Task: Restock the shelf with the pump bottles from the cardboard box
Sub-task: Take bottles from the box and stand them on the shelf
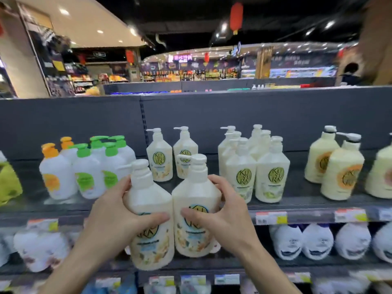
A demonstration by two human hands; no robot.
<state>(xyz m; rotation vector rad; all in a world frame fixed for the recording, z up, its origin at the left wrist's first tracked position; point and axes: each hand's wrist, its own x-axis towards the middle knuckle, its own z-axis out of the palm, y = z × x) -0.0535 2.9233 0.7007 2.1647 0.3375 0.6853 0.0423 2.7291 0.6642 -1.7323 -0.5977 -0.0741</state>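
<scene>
Top shelf (297,205) has a gap between stocked rows. Left hand (114,217) grips left pump bottle (148,219), right hand (227,217) grips right pump bottle (196,211), both held just before the shelf edge. Risk: the pair knocks the rear bottles (159,158) over going in. Cardboard box unseen.

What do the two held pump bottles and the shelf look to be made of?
Pump bottles: apparently opaque cream plastic with a soft sheen, moulded white pump heads, printed labels. Shelf: likely dark grey painted metal, matte, with a slotted upright in its back panel.
</scene>
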